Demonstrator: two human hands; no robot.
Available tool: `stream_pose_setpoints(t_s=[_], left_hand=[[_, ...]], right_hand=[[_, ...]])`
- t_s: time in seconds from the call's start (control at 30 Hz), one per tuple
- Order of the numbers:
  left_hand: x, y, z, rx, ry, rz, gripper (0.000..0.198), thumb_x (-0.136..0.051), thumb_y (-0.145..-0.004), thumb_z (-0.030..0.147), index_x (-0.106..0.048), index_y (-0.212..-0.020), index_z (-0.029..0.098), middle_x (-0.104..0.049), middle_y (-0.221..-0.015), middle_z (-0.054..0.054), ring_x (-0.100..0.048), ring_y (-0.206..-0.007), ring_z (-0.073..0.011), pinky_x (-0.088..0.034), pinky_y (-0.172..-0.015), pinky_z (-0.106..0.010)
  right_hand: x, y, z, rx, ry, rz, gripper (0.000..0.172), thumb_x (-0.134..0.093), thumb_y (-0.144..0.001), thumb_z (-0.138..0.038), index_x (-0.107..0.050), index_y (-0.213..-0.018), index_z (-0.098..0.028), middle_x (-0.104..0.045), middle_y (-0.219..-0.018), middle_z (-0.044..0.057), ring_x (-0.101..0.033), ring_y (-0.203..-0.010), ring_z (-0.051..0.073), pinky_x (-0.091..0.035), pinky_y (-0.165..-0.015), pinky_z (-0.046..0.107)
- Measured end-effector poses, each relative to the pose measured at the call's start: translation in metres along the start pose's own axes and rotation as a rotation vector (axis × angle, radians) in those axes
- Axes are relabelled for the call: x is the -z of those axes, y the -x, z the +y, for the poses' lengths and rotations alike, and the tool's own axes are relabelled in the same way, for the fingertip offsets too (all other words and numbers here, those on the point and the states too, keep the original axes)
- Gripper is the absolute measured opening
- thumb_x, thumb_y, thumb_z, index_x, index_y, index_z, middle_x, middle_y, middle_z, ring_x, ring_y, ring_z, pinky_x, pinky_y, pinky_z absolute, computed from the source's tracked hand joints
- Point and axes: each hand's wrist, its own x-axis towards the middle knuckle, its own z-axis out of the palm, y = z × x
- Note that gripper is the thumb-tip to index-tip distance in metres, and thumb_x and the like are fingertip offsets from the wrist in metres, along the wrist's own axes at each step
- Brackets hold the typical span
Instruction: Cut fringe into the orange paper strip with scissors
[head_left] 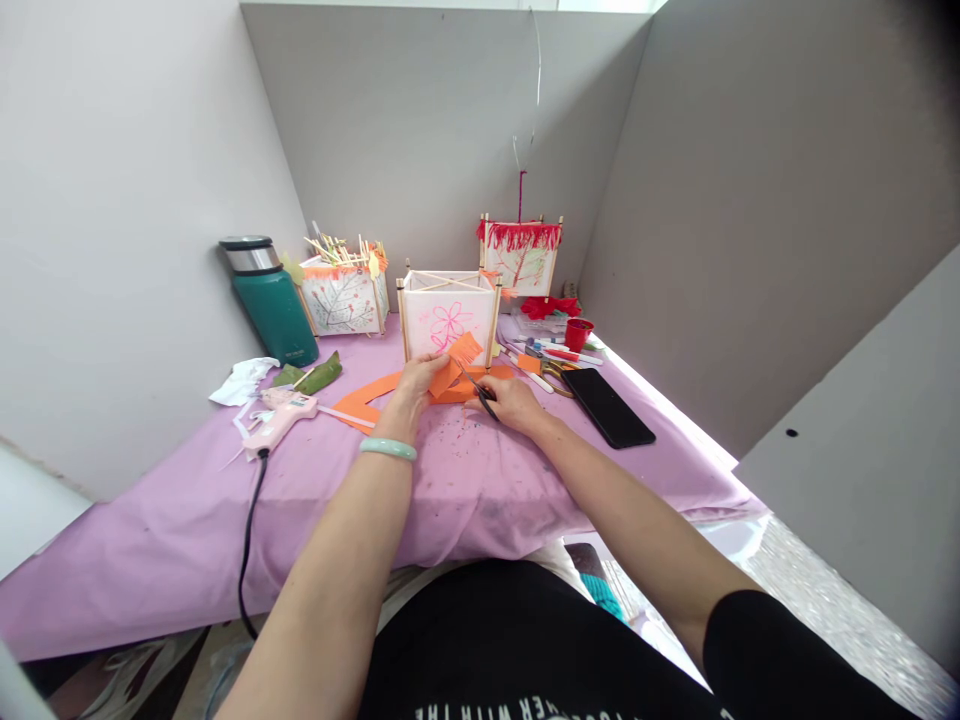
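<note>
My left hand (421,382) pinches a piece of orange paper (448,375) whose upper edge is cut into a fringe. In my right hand (511,402) are small dark-handled scissors (486,396), their blades pointing up and left at the paper. Just behind both hands stands a white paper lantern (442,300) on a wooden stick frame, with a pink flower drawn on its front. More orange paper (367,400) lies flat on the cloth under and beside my hands. Small coloured specks are scattered on the cloth nearby.
A pink hot glue gun (281,418) with a black cord lies at left, near a green bottle (271,305). Behind stands a lantern holding sticks (341,300); a red-fringed lantern (519,262) hangs from a hook. At right are a black phone (607,407) and a red cup (578,334).
</note>
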Motion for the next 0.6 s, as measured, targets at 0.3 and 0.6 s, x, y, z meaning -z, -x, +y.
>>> stream_pose_setpoints(t_s=[0.3,0.6], left_hand=[[0.0037,-0.0023,-0.0015,-0.028,0.022,0.006,0.001,-0.059,-0.072,0.009,-0.059,-0.071,0.010,-0.060,-0.057,-0.003,-0.058,-0.052,-0.0127,-0.051,-0.060,-0.028],[0.0060,-0.0067,-0.0022,-0.051,0.066,0.038,0.001,-0.058,-0.072,0.009,-0.059,-0.072,0.010,-0.062,-0.060,-0.004,-0.060,-0.055,-0.0139,-0.052,-0.063,-0.030]], right_hand=[[0.0002,0.0001,-0.0002,0.002,0.008,0.005,0.044,-0.055,-0.077,-0.060,-0.064,-0.089,-0.019,-0.067,-0.076,0.005,-0.058,-0.070,0.017,-0.033,-0.059,0.024],[-0.0001,0.0010,-0.0011,0.007,-0.007,0.007,0.043,-0.055,-0.076,-0.060,-0.062,-0.081,-0.018,-0.064,-0.070,0.003,-0.055,-0.063,0.014,-0.029,-0.055,0.022]])
